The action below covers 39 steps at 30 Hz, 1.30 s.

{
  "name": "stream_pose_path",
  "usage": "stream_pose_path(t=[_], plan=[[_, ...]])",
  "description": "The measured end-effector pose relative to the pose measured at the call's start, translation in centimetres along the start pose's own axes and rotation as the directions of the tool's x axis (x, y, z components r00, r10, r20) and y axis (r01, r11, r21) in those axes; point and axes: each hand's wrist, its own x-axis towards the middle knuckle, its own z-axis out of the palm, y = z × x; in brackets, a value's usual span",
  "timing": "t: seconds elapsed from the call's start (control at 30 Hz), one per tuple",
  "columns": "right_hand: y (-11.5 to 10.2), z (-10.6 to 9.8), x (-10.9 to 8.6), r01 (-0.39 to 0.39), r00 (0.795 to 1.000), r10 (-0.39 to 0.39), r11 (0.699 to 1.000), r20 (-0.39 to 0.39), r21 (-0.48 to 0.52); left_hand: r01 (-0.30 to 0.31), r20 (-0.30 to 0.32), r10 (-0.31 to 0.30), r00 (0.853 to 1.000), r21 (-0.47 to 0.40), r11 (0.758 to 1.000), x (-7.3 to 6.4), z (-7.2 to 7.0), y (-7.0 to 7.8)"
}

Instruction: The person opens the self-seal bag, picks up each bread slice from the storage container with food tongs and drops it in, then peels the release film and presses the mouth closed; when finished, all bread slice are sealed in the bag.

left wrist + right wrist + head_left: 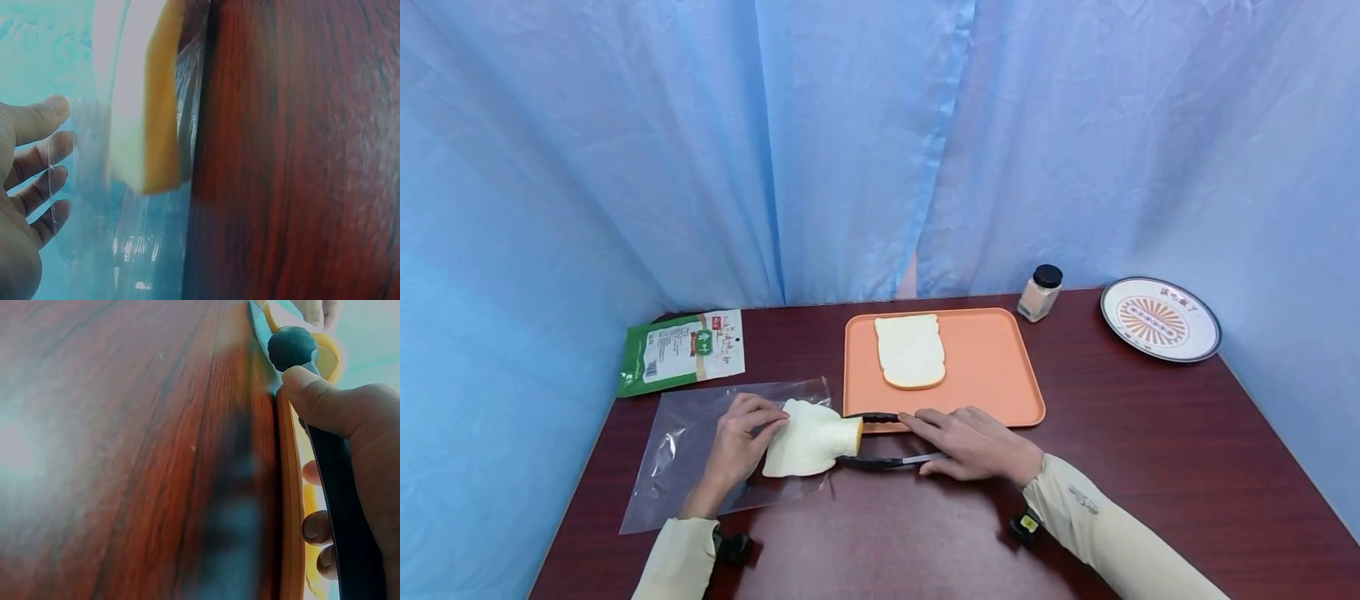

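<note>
Blue curtains (865,150) hang behind a dark red wood-grain table (1150,467). Near the middle, toward the left, a crusted bread slice (805,442) lies over a clear plastic bag (655,483); whether part sits inside I cannot tell. Black-ended tongs (876,463) squeeze its right end narrow while the left fans out, so it is probably light, soft and easily creased; a gentle hold across the crusted edges should suit it, and the film looks slippery. The right hand (973,442) grips the tongs, thumb on the near arm. Fingertips of the left hand (741,442) sit close together at the slice's left edge; I cannot tell whether they pinch anything. Beyond, a second slice (912,354) lies on an orange tray (988,367), with a bay-leaf packet (681,352) far left, a black-lidded jar (1040,297) and a patterned plate (1207,333) far right.
</note>
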Motion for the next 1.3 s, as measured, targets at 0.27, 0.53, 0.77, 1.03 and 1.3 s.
stream_pose_path(t=[0.27, 0.53, 0.77, 1.03, 1.3], plan=[[-0.3, 0.0, 1.4, -0.008, 0.999, 0.007, 1.0, 0.032, 0.029, -0.017, -0.009, 0.017, 1.0, -0.02, 1.0, 0.0, 0.2, 0.1], [-0.6, 0.1, 2.7, 0.022, 1.0, -0.022, 1.0, -0.014, -0.008, -0.043, -0.011, 0.043, 0.999, -0.027, 0.999, 0.1, 0.0, 0.1], [-0.9, 0.2, 3.5, 0.035, 0.999, -0.035, 0.999, -0.022, -0.021, -0.015, -0.011, 0.014, 1.0, -0.048, 0.999, 0.0, -0.2, 0.4], [-1.1, 0.4, 4.4, 0.04, 0.999, -0.04, 0.999, -0.007, -0.03, -0.035, -0.022, 0.034, 0.999, -0.058, 0.998, 0.0, -0.2, 0.4], [-1.1, 0.6, 5.5, 0.058, 0.998, -0.057, 0.998, 0.008, -0.041, -0.054, -0.037, 0.051, 0.998, -0.068, 0.996, 0.2, -0.2, 0.8]])
